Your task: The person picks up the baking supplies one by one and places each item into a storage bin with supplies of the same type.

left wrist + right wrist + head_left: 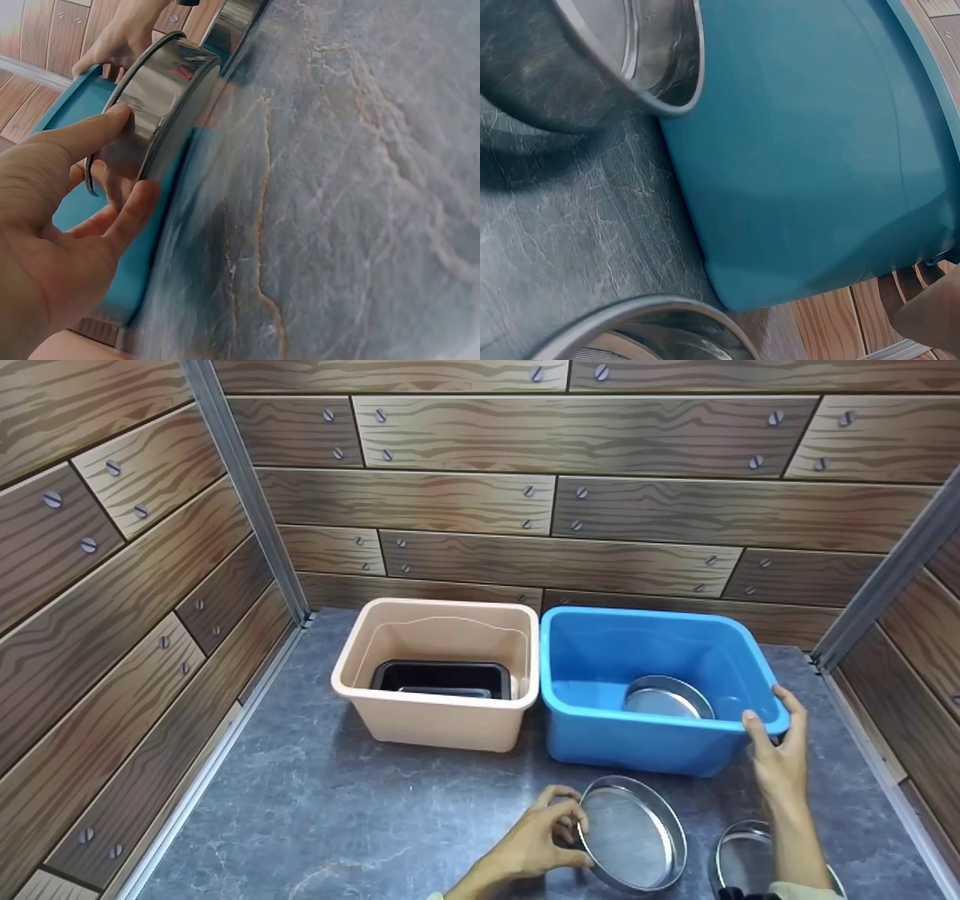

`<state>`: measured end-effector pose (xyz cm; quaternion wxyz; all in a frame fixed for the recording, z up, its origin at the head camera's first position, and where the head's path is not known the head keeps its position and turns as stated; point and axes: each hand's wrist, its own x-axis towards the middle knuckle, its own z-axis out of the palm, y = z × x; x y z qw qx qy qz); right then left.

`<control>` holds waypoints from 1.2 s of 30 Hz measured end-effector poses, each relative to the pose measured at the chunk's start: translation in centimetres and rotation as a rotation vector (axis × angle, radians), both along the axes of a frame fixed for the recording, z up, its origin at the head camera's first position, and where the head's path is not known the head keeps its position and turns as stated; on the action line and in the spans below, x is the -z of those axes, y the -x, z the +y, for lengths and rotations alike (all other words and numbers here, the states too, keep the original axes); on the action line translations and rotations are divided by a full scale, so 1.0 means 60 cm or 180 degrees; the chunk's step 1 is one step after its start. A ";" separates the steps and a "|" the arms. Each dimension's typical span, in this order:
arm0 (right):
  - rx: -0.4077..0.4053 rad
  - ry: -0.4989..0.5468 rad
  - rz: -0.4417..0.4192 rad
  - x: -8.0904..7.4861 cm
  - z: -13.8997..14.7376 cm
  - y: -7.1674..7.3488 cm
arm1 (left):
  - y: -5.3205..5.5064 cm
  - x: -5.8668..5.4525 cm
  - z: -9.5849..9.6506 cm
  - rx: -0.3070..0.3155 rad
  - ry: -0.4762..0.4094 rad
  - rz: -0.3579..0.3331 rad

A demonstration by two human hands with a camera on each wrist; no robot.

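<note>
My left hand [541, 834] grips the rim and side of a round metal sieve [634, 840], held tilted in front of the blue bin [630, 742]. In the left wrist view, thumb and fingers pinch the shiny wall of that sieve [161, 90], which is off the tabletop. At the bin's front right corner my right hand [781, 757] holds the rim, thumb on the near edge and fingers over the right side. Another sieve [664, 699] lies inside the blue bin. A further sieve [742, 859] sits on the table, partly hidden by my right forearm.
Left of the blue bin, touching or nearly so, stands a peach bin [442, 724] with black trays [442, 675] inside. Both bins are on a grey marbled tabletop [300, 810]. Wood-patterned panels [465, 435] rise at the back and both sides.
</note>
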<state>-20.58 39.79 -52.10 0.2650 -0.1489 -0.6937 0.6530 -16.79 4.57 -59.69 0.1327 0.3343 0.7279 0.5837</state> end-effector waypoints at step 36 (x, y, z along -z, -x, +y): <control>-0.0031 -0.0175 -0.0005 -0.002 0.005 0.000 | 0.000 -0.082 -0.018 0.0046 -0.0697 0.0053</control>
